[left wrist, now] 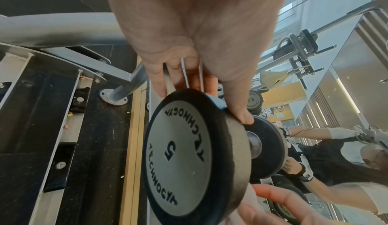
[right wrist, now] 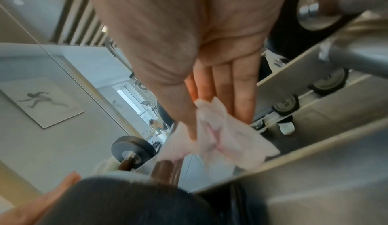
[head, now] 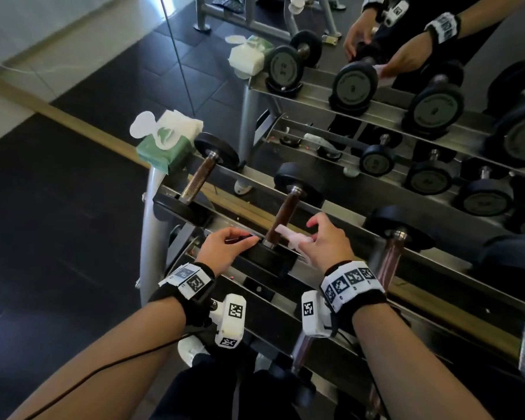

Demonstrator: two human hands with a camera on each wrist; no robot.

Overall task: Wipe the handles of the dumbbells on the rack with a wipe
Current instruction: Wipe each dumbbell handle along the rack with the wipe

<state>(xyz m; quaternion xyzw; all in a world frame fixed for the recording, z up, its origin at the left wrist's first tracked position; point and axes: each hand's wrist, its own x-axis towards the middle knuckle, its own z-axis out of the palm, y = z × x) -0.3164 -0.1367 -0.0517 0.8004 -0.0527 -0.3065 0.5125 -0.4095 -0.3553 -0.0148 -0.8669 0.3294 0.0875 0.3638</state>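
Observation:
A small dumbbell with a brown handle (head: 285, 212) lies in the top tier of the steel rack (head: 343, 215). My left hand (head: 243, 242) grips the rim of its near black head, marked 5 (left wrist: 184, 154), thumb (left wrist: 239, 107) on one side and fingers behind. My right hand (head: 308, 234) pinches a crumpled pinkish-white wipe (head: 288, 236) (right wrist: 222, 135) between thumb and straight fingers. The wipe sits just right of the handle's near end; whether it touches the handle I cannot tell.
A green pack of wipes (head: 164, 144), lid open, sits on the rack's left end beside another brown-handled dumbbell (head: 199, 177). A third dumbbell (head: 391, 259) lies to the right. A wall mirror (head: 376, 86) behind reflects the rack. Lower tiers run below my wrists.

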